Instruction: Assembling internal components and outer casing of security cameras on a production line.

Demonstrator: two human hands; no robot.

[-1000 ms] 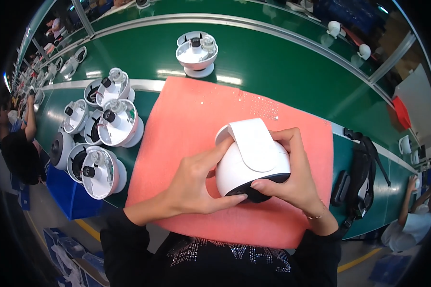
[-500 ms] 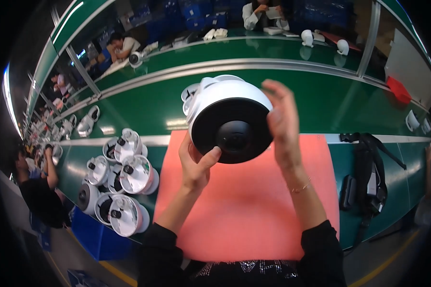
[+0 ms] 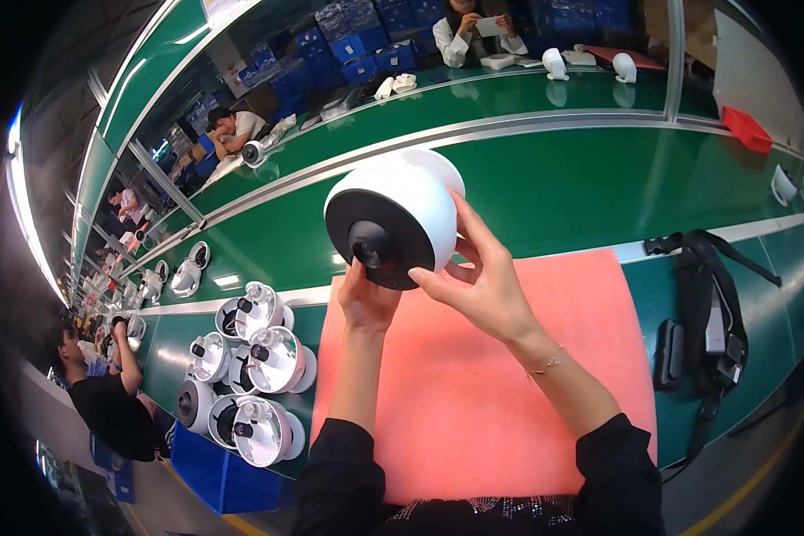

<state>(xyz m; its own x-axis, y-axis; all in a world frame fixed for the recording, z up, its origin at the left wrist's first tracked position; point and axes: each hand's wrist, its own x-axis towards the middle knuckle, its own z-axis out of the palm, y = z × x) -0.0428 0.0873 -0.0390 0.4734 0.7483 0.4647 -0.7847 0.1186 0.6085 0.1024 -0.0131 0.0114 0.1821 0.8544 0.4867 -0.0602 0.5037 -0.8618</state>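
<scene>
A white dome security camera (image 3: 400,210) with a black front and a round lens is held up over the far part of the pink mat (image 3: 482,384). Its black face tilts toward the lower left, and a white base shows behind the shell. My left hand (image 3: 369,299) supports it from below, fingers partly hidden behind it. Closed around its right side is my right hand (image 3: 482,277), the thumb pressed on the lower edge of the black front. Left of the mat stand several opened white camera housings (image 3: 277,357) with parts inside.
A black strap with a pouch (image 3: 710,313) and a dark oblong case (image 3: 669,355) lie right of the mat. Beyond runs a green conveyor (image 3: 563,188) with metal rails. A red bin (image 3: 747,129) sits far right; a blue bin (image 3: 210,469) is lower left. Co-workers sit nearby.
The security camera has turned, its face now pointing more to the left. My right hand, earlier spread along its side, now grips it with the thumb in front. The whole view has shifted.
</scene>
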